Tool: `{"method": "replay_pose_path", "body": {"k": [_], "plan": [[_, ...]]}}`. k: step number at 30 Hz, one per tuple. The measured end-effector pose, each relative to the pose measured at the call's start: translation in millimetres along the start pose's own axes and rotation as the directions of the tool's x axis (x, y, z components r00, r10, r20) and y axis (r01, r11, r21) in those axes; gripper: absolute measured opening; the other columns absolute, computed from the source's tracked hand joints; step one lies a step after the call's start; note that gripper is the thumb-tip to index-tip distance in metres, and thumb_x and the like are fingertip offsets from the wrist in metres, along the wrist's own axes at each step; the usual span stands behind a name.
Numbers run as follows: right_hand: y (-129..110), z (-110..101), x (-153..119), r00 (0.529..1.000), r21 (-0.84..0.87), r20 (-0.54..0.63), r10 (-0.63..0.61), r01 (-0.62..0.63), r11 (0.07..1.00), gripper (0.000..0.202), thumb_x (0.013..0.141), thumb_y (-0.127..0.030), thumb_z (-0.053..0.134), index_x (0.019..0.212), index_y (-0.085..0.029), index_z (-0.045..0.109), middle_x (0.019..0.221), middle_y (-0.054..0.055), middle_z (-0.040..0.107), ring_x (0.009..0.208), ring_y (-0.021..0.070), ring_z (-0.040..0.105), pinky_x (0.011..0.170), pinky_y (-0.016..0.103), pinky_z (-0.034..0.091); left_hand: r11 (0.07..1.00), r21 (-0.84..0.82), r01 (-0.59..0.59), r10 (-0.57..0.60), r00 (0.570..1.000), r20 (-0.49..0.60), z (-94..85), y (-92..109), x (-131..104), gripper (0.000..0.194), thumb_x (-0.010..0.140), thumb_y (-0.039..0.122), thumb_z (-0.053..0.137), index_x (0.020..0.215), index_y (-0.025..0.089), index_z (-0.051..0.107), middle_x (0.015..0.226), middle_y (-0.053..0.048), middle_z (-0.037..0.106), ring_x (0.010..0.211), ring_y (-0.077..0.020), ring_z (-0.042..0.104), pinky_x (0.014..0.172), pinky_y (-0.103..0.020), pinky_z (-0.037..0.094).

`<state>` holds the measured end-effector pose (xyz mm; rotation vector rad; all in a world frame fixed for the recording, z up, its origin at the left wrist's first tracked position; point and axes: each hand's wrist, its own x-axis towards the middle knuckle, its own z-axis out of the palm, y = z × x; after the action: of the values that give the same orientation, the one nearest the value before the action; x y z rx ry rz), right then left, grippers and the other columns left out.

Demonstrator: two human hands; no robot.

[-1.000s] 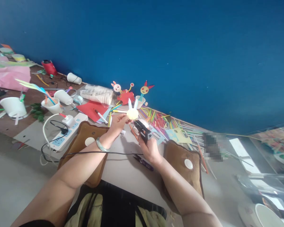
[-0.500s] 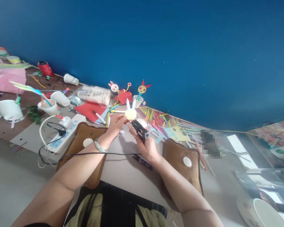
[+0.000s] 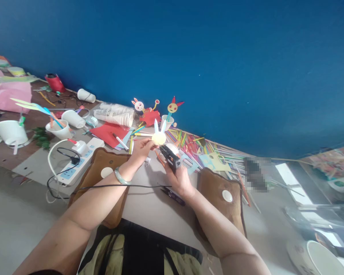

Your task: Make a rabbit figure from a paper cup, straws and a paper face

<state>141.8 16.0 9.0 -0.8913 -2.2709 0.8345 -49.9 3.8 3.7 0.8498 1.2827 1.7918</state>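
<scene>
A pale yellow rabbit head with two light blue ears [image 3: 159, 138] is pinched at its lower left edge by my left hand [image 3: 143, 149], which has a bracelet at the wrist. My right hand [image 3: 179, 179] is wrapped round a black glue gun [image 3: 171, 157], whose tip is close to the underside of the rabbit head. A black cable runs from the right hand's side across my left forearm. Behind the rabbit head, a paper cup [image 3: 166, 122] holds a yellow face with red ears [image 3: 172, 108].
Brown cushions [image 3: 224, 200] lie on both sides of my hands. At the left are a power strip [image 3: 79, 164], red paper [image 3: 106, 133] and stacked paper cups [image 3: 114, 115]. Many coloured strips [image 3: 189, 143] spread along the blue wall's foot.
The rabbit head has shifted very slightly to the right. Both hands keep their holds and have hardly moved.
</scene>
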Motion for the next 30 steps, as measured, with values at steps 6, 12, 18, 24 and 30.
{"method": "replay_pose_path", "body": {"k": [6, 12, 18, 24, 30], "plan": [[1.0, 1.1, -0.1, 1.000, -0.005, -0.010, 0.001, -0.001, 1.000, 0.037, 0.099, -0.031, 0.046, 0.125, -0.011, 0.063, 0.110, 0.017, 0.074, 0.098, 0.0286, 0.069, 0.091, 0.042, 0.053, 1.000, 0.013, -0.009, 0.009, 1.000, 0.030, -0.4, 1.2, -1.5, 0.025, 0.075, 0.039, 0.071, 0.073, 0.015, 0.074, 0.069, -0.005, 0.073, 0.063, -0.0150, 0.064, 0.068, -0.029, 0.052], [1.7, 1.3, 0.0, 1.000, -0.015, -0.014, 0.008, -0.008, 1.000, 0.036, 0.099, -0.033, 0.047, 0.124, -0.013, 0.064, 0.109, 0.015, 0.074, 0.100, 0.0282, 0.069, 0.090, 0.040, 0.054, 1.000, 0.014, -0.013, 0.012, 0.999, 0.036, -1.0, -0.2, -1.7, 0.026, 0.076, 0.040, 0.071, 0.073, 0.014, 0.074, 0.068, -0.004, 0.072, 0.064, -0.0137, 0.062, 0.067, -0.027, 0.050], [3.1, 2.1, -0.6, 1.000, -0.023, -0.016, 0.013, -0.014, 1.000, 0.034, 0.098, -0.031, 0.049, 0.124, -0.013, 0.063, 0.112, 0.016, 0.073, 0.103, 0.0278, 0.069, 0.091, 0.038, 0.053, 0.999, 0.032, -0.019, 0.018, 0.999, 0.049, -1.0, -0.5, -2.7, 0.026, 0.077, 0.040, 0.070, 0.073, 0.014, 0.074, 0.069, -0.004, 0.072, 0.065, -0.0138, 0.062, 0.068, -0.027, 0.049], [2.1, 2.2, 0.0, 1.000, -0.036, -0.020, 0.015, -0.016, 0.999, 0.035, 0.098, -0.032, 0.047, 0.122, -0.013, 0.064, 0.110, 0.016, 0.073, 0.103, 0.0285, 0.069, 0.092, 0.039, 0.053, 0.999, 0.046, -0.024, 0.022, 0.999, 0.034, -0.7, -2.8, -2.7, 0.024, 0.077, 0.038, 0.070, 0.072, 0.015, 0.075, 0.068, -0.004, 0.072, 0.066, -0.0142, 0.063, 0.068, -0.027, 0.049], [4.2, 3.0, 1.1, 0.999, -0.066, -0.034, -0.002, 0.000, 0.998, 0.035, 0.098, -0.034, 0.046, 0.120, -0.014, 0.066, 0.101, 0.014, 0.074, 0.092, 0.0272, 0.069, 0.087, 0.039, 0.055, 0.999, 0.041, -0.028, 0.026, 0.999, 0.048, -0.9, -6.4, -1.1, 0.023, 0.078, 0.037, 0.069, 0.074, 0.015, 0.076, 0.068, -0.004, 0.073, 0.066, -0.0141, 0.064, 0.068, -0.027, 0.051]]}}
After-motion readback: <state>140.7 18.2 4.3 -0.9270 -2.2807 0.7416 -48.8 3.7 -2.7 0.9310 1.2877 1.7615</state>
